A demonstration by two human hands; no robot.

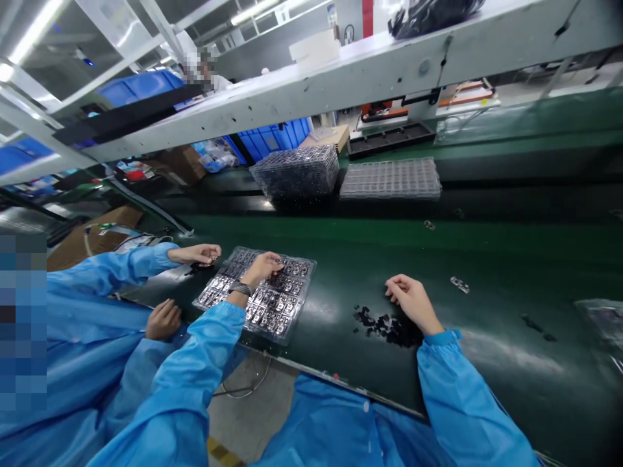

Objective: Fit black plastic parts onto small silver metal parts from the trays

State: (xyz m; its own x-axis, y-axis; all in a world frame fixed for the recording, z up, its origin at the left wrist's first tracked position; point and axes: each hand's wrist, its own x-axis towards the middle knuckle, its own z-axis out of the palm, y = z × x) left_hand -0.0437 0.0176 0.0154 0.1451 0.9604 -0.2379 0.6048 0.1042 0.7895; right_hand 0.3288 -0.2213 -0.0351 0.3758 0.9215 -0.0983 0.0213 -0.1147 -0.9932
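The clear tray (298, 307) lay on the green surface (335, 285), left of the black pieces (399, 331), probably set there so the left hand (265, 266) could reach its compartments easily. That hand was over the tray's far part, fingers bent down and tips drawn close; whether its grip pinched a piece, I could not tell. The right hand (409, 298) hung at the far edge of the black pieces, likely heaped there to be close by, its fingers curled with thumb near forefinger; whether anything sat in that grip could not be made out.

The tray looked thin and see-through, set with rows of shiny, silvery metal parts (265, 318) marked with dark patches. A co-worker's hand (202, 253) was near its far left corner. Farther off stood a tall tray stack (296, 172), presumably put back to leave working room.
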